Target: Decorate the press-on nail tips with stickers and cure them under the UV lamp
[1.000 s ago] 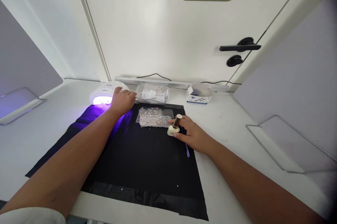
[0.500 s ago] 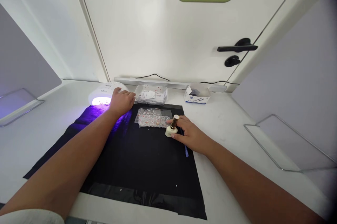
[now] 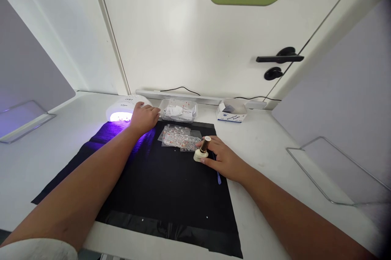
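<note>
My left hand (image 3: 145, 118) rests against the right side of a white lamp (image 3: 120, 105) that glows violet. Its fingers are spread toward a clear plastic box (image 3: 179, 111) of small packets, and nothing shows in its grasp. My right hand (image 3: 218, 155) has its fingers around a cream polish bottle (image 3: 200, 154) with a gold cap, upright on the black mat (image 3: 159, 186). Decorated clear sticker sheets (image 3: 176, 136) lie just left of the bottle. A blue-handled tool (image 3: 219, 178) lies partly under my right hand.
An alcohol pads box (image 3: 232, 112) stands at the back right of the white table. Wire frames stand at both sides. Black cables run along the door's foot, and a black door handle (image 3: 279, 59) is at the upper right.
The whole view has shifted slightly, moving everything a little right in the picture. Both hands keep their places at the lamp and the bottle.
</note>
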The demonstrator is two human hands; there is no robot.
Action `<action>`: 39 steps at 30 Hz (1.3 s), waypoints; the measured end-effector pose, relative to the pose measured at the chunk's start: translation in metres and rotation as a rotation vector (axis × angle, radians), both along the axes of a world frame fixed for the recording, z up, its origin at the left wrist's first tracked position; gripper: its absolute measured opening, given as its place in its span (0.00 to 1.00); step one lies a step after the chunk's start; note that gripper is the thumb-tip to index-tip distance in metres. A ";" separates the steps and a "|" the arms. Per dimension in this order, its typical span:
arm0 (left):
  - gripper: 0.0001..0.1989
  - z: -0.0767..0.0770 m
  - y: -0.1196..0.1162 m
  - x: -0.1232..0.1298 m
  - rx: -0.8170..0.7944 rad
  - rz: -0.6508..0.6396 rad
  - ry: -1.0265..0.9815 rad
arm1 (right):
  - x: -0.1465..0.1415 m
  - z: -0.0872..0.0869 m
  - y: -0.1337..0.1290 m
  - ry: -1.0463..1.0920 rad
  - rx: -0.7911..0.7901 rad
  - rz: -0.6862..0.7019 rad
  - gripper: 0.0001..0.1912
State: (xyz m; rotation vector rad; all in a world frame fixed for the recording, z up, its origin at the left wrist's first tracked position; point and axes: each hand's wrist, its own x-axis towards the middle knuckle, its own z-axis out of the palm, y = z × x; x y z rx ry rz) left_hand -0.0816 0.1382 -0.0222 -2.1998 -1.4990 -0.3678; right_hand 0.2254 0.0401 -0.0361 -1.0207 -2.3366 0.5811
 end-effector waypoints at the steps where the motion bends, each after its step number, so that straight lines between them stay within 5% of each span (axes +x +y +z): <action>1: 0.16 0.000 0.000 0.000 0.000 -0.001 0.000 | 0.000 0.000 0.000 0.004 0.004 0.010 0.11; 14: 0.16 -0.001 0.001 -0.001 0.011 -0.013 -0.008 | -0.001 0.004 -0.005 -0.040 0.008 0.141 0.09; 22: 0.16 -0.001 0.001 -0.001 0.016 -0.015 -0.006 | 0.001 0.001 -0.001 -0.010 0.013 0.025 0.12; 39: 0.16 -0.001 0.001 -0.001 0.025 -0.018 0.008 | 0.002 0.001 0.000 -0.026 -0.124 0.007 0.12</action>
